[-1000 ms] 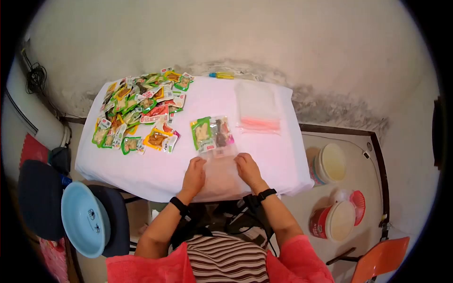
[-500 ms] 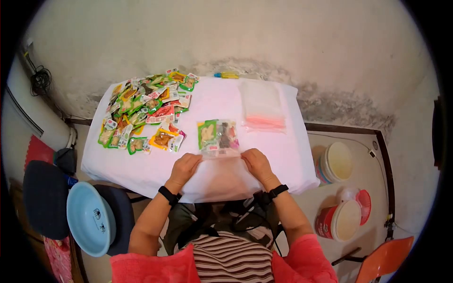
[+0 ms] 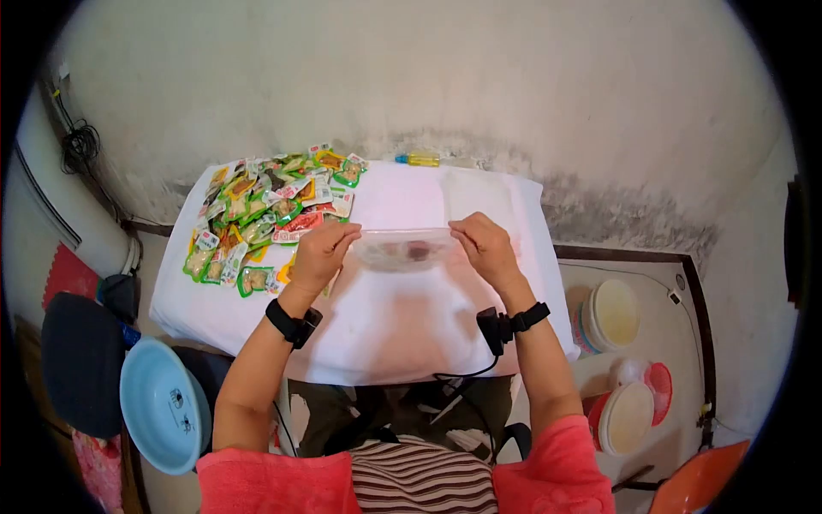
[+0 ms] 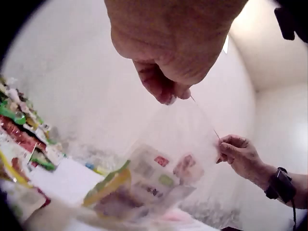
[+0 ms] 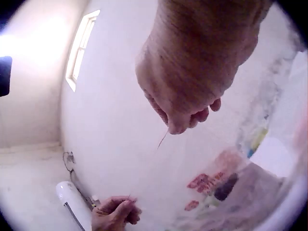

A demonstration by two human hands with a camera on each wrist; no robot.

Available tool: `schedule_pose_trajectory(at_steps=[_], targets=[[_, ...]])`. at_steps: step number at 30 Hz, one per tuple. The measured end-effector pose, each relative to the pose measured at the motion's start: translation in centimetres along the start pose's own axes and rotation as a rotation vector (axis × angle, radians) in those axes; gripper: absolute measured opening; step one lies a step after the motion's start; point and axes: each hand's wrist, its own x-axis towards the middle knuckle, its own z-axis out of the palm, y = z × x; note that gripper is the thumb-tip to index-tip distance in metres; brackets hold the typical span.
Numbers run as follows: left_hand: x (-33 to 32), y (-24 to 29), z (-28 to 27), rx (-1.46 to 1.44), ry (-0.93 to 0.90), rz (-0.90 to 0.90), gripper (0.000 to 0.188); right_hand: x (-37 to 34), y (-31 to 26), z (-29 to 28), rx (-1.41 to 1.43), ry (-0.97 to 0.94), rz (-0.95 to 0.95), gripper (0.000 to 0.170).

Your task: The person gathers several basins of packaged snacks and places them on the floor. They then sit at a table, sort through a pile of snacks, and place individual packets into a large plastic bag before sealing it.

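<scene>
A clear plastic bag [image 3: 402, 250] hangs between the two hands above the white-covered table. The left hand [image 3: 318, 257] pinches one top corner, and the right hand [image 3: 486, 248] pinches the other. The bag's top edge is stretched straight between them. Inside the bag, low down, several small food packets [image 4: 154, 180] show through the film in the left wrist view; red print and a dark packet [image 5: 226, 186] show in the right wrist view. A large heap of colourful food packets [image 3: 265, 206] lies at the table's left.
Clear bags [image 3: 479, 199] lie stacked at the table's right, partly behind the right hand. A yellow and blue object [image 3: 419, 159] lies at the back edge. A blue basin [image 3: 164, 404] stands at the lower left; buckets [image 3: 615, 313] stand on the floor at right.
Both hands have risen off the table and moved toward its back, lifting the bag by its top corners. The packets that lay flat in it now hang inside.
</scene>
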Motion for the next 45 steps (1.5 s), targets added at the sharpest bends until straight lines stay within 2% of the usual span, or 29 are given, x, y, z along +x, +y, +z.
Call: schedule_pose_trajectory(at_steps=[1, 3, 4, 5, 7, 9, 11, 16, 21, 28, 30, 34, 36, 45], targets=[[0.6, 0.5, -0.5, 0.003, 0.005, 0.009, 0.007, 0.5, -0.7, -0.6, -0.002, 0.007, -0.008, 0.009], [1.2, 1.3, -1.2, -0.114, -0.073, -0.199, 0.009, 1.1, -1.5, -1.6, 0.023, -0.023, 0.063, 0.008], [0.5, 0.9, -0.9, -0.184, -0.085, -0.272, 0.007, 0.8, -1.5, -1.7, 0.024, -0.019, 0.061, 0.008], [-0.5, 0.6, -0.6, -0.181, -0.086, -0.271, 0.007, 0.1, -1.6, -1.7, 0.042, -0.081, 0.105, 0.007], [-2.8, 0.8, -0.2, -0.295, -0.137, -0.463, 0.007, -1.7, -1.5, -1.4, 0.065, -0.143, 0.151, 0.007], [-4.6, 1.6, -0.2, -0.323, -0.176, -0.506, 0.007, -3.4, -1.4, -0.9, 0.136, -0.221, 0.236, 0.008], [-5.7, 1.8, 0.2, -0.398, -0.14, -0.586, 0.008, -4.2, -1.5, -0.7, 0.187, -0.224, 0.295, 0.008], [-5.6, 3.0, -0.4, -0.387, -0.101, -0.597, 0.01, -4.2, -2.2, -1.3, 0.286, -0.206, 0.338, 0.008], [-5.9, 3.2, -1.0, -0.27, -0.131, -0.502, 0.01, -4.8, -2.6, -1.5, 0.306, -0.235, 0.344, 0.01], [-7.0, 4.4, -0.7, -0.36, -0.053, -0.5, 0.006, -5.3, -3.3, -2.0, 0.392, -0.265, 0.408, 0.011], [-7.6, 4.3, -0.9, -0.369, -0.184, -0.499, 0.011, -5.9, -3.1, -2.0, 0.425, -0.262, 0.452, 0.011], [-8.4, 4.0, 0.3, -0.512, -0.041, -0.494, 0.009, -6.2, -3.2, -2.1, 0.477, -0.26, 0.528, 0.012], [-8.1, 5.2, 0.2, -0.543, 0.014, -0.633, 0.005, -6.3, -3.4, -2.4, 0.445, -0.257, 0.5, 0.012], [-9.2, 8.3, 0.8, -0.657, 0.176, -0.828, 0.006, -7.6, -5.1, -3.5, 0.376, -0.233, 0.48, 0.009]])
